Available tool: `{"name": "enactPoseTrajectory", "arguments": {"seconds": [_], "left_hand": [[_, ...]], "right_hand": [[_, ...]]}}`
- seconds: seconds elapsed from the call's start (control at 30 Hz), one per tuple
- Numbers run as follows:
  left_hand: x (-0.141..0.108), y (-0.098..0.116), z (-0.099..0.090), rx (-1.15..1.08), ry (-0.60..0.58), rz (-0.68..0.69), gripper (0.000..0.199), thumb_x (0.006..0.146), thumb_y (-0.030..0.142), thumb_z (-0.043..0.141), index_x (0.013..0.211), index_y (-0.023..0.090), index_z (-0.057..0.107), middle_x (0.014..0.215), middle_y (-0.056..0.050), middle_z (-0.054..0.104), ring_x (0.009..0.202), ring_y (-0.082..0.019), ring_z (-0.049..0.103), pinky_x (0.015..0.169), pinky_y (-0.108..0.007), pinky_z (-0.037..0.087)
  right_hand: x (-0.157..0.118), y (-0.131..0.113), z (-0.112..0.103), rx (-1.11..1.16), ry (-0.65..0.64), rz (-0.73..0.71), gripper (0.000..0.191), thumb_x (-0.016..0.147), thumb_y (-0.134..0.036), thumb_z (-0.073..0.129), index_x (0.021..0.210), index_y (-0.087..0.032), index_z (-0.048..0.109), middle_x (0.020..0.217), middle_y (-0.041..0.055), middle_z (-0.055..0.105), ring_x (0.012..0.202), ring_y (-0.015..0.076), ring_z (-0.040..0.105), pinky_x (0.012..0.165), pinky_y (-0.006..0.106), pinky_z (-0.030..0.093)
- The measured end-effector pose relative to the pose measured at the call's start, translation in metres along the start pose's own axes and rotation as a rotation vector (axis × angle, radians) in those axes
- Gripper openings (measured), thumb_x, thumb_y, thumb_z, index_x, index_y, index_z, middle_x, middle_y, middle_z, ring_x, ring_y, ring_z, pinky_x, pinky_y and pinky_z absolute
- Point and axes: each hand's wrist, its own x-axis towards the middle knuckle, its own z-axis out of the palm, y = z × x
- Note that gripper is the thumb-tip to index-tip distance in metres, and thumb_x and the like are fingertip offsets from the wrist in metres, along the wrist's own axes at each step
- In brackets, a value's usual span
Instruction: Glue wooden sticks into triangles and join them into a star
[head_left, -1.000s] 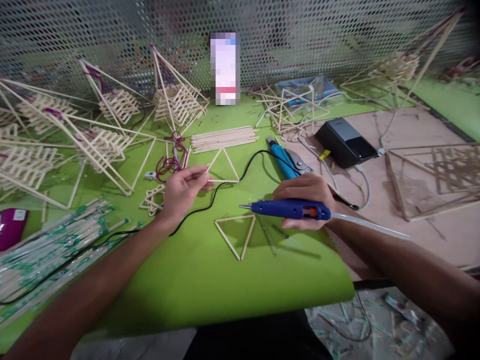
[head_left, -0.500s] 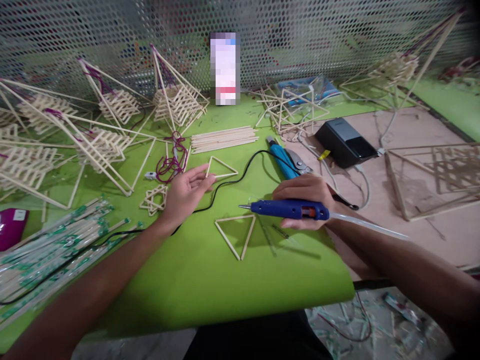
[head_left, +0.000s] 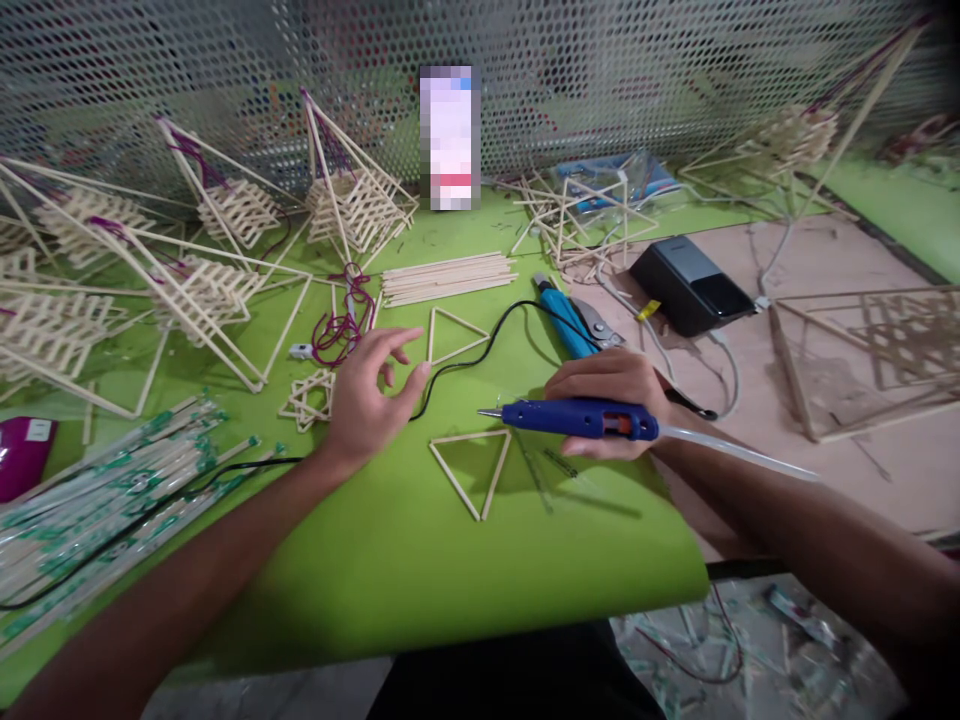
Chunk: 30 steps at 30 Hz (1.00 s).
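Right hand (head_left: 611, 392) gripped blue hot-glue gun (head_left: 577, 418), fingers wrapped round body, metal nozzle pointing toward 9 o'clock. Pale wooden-stick triangle (head_left: 472, 470) lay flat on green mat (head_left: 420, 570), just below nozzle at 7 o'clock. Left hand (head_left: 367, 395) hovered empty, fingers loosely spread. Second thin stick triangle (head_left: 452, 337) lay at its 2 o'clock, apart from fingertips. Black cord (head_left: 480, 350) ran between hands.

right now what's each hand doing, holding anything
Left hand: open, holding nothing, just beside the far stick triangle.
Right hand: closed on the blue glue gun.
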Motion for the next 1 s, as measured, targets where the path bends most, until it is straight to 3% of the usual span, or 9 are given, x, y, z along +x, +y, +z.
{"name": "enactPoseTrajectory", "arguments": {"seconds": [0.1, 0.23, 0.4, 0.5, 0.63, 0.87, 1.0], "left_hand": [[-0.003, 0.002, -0.001, 0.075, 0.027, 0.155, 0.019, 0.095, 0.025, 0.062, 0.11, 0.016, 0.067, 0.092, -0.003, 0.07, 0.072, -0.01, 0.062, 0.059, -0.021, 0.054], [-0.01, 0.002, -0.005, 0.19, 0.005, 0.344, 0.01, 0.095, 0.019, 0.062, 0.103, 0.018, 0.067, 0.067, 0.004, 0.064, 0.051, -0.007, 0.056, 0.045, -0.019, 0.046], [-0.024, 0.008, -0.008, 0.288, -0.07, 0.611, 0.02, 0.094, 0.01, 0.06, 0.102, 0.027, 0.065, 0.051, 0.008, 0.051, 0.037, -0.007, 0.047, 0.036, -0.023, 0.039], [-0.032, 0.013, -0.005, 0.315, -0.095, 0.715, 0.031, 0.094, 0.004, 0.055, 0.112, 0.028, 0.061, 0.059, 0.007, 0.058, 0.044, -0.008, 0.055, 0.038, -0.022, 0.043], [-0.033, 0.013, -0.002, 0.362, -0.083, 0.736, 0.036, 0.093, -0.001, 0.05, 0.119, 0.023, 0.058, 0.075, 0.002, 0.067, 0.057, -0.01, 0.063, 0.045, -0.022, 0.051], [-0.019, -0.004, -0.008, 0.474, -0.049, 0.715, 0.028, 0.091, 0.005, 0.058, 0.115, 0.018, 0.062, 0.07, 0.002, 0.068, 0.054, -0.011, 0.061, 0.047, -0.023, 0.05], [-0.009, -0.02, -0.015, 0.539, -0.038, 0.657, 0.023, 0.092, 0.011, 0.059, 0.112, 0.018, 0.066, 0.077, -0.001, 0.071, 0.063, -0.014, 0.067, 0.058, -0.027, 0.054]], "right_hand": [[-0.002, 0.002, -0.001, 0.022, 0.001, 0.007, 0.04, 0.086, -0.056, 0.066, 0.09, -0.016, 0.068, 0.077, 0.0089, 0.069, 0.064, 0.0158, 0.064, 0.058, 0.026, 0.051], [-0.004, 0.004, -0.003, 0.044, 0.013, 0.043, 0.037, 0.085, -0.055, 0.068, 0.091, -0.018, 0.068, 0.078, 0.0071, 0.069, 0.066, 0.016, 0.065, 0.059, 0.027, 0.052], [-0.004, 0.004, -0.003, 0.026, 0.053, 0.111, 0.033, 0.086, -0.052, 0.07, 0.091, -0.019, 0.067, 0.075, 0.0051, 0.067, 0.064, 0.0153, 0.064, 0.058, 0.028, 0.051], [-0.003, 0.003, -0.002, 0.023, 0.051, 0.136, 0.032, 0.086, -0.05, 0.07, 0.092, -0.019, 0.067, 0.074, 0.0048, 0.067, 0.063, 0.0158, 0.064, 0.058, 0.029, 0.051], [-0.004, 0.003, -0.001, 0.041, 0.041, 0.168, 0.031, 0.086, -0.051, 0.07, 0.093, -0.021, 0.067, 0.075, 0.0045, 0.067, 0.064, 0.0166, 0.064, 0.057, 0.03, 0.051], [-0.006, 0.004, 0.0, 0.054, 0.051, 0.154, 0.035, 0.085, -0.052, 0.072, 0.092, -0.018, 0.067, 0.076, 0.0053, 0.068, 0.063, 0.0153, 0.064, 0.056, 0.029, 0.05], [-0.005, 0.003, -0.001, 0.046, 0.049, 0.152, 0.035, 0.086, -0.051, 0.071, 0.092, -0.017, 0.067, 0.076, 0.0059, 0.068, 0.064, 0.0153, 0.064, 0.057, 0.028, 0.05]]}}
